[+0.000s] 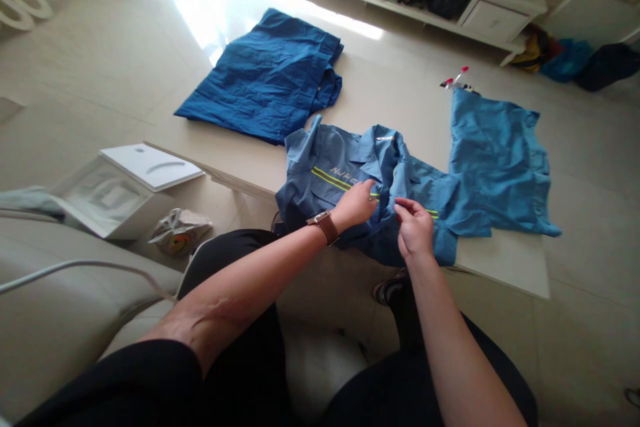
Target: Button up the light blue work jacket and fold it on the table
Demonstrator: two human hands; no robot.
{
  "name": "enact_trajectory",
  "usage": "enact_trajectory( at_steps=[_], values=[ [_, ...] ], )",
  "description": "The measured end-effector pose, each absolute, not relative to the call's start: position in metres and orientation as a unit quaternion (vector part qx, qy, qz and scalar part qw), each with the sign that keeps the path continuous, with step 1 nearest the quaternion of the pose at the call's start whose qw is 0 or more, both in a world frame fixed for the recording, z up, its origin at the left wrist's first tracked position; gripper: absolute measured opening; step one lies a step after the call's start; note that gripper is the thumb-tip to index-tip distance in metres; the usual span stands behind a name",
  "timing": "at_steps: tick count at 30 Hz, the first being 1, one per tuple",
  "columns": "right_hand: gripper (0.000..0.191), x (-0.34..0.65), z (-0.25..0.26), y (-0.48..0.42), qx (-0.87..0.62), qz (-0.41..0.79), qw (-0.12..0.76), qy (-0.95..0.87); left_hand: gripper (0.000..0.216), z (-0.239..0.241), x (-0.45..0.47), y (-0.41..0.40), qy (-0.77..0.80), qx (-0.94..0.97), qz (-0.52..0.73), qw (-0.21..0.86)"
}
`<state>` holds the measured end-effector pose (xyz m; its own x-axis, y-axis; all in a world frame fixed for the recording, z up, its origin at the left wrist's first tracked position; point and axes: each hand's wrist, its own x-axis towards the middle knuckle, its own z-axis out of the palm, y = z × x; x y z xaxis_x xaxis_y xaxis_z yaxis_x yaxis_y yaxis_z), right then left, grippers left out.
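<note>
**Me:** So here's where I'm at. My left hand [356, 203] and right hand [414, 227] are close together, nearly touching, both pinching the front of the light blue work shirt [345, 177] around where the placket is. Looks like I'm gripping the two front edges, though the fabric bunches there, so I can't tell exactly what's between my fingertips. The shirt lies right under my hands at the near edge of the surface [400, 100], with its lower part hanging off the edge towards my knees.

**Reply:** That overhang is your problem, I'd say. Tug towards yourself and the whole thing could slide off onto the floor.

**Me:** Yeah, fair. Also the yellow stripe [333, 179] just beyond my left hand looks a bit skewed, so I reckon the fronts could end up misaligned if I press on like this.

**Reply:** What else is around?

**Me:** A second light blue garment [500, 160] just to the right of my right hand, touching or overlapping the shirt's sleeve. Pull hard and it might drag along. Well beyond my left hand there's a folded dark blue garment [265, 77], far enough to be safe.

**Reply:** Watch your wristwatch [326, 225] too, it could snag cloth.
</note>
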<state>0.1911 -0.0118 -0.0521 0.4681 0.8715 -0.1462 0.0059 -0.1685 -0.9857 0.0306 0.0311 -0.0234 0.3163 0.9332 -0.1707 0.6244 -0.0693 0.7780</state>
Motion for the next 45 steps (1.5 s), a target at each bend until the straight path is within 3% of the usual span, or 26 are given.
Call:
enact_trajectory(
  at_steps=[3,11,23,32,45],
  values=[
    [0.039,0.191,-0.049,-0.013,-0.658,0.389,0.543,-0.347,0.048,-0.026,0.037,0.035,0.545,0.693,0.205,0.424],
    [0.041,0.187,-0.04,-0.017,-0.651,0.413,0.554,-0.313,0.032,-0.028,0.046,0.039,0.572,0.626,0.229,0.479],
    [0.036,0.185,-0.038,-0.018,-0.656,0.389,0.528,-0.374,0.01,-0.024,0.042,0.037,0.555,0.654,0.28,0.43],
    [0.027,0.183,-0.035,-0.019,-0.669,0.307,0.478,-0.479,0.015,-0.026,0.037,0.034,0.478,0.73,0.295,0.389],
    [0.031,0.181,-0.034,-0.022,-0.664,0.286,0.423,-0.546,0.025,-0.023,0.029,0.03,0.452,0.781,0.287,0.321]
  ],
)
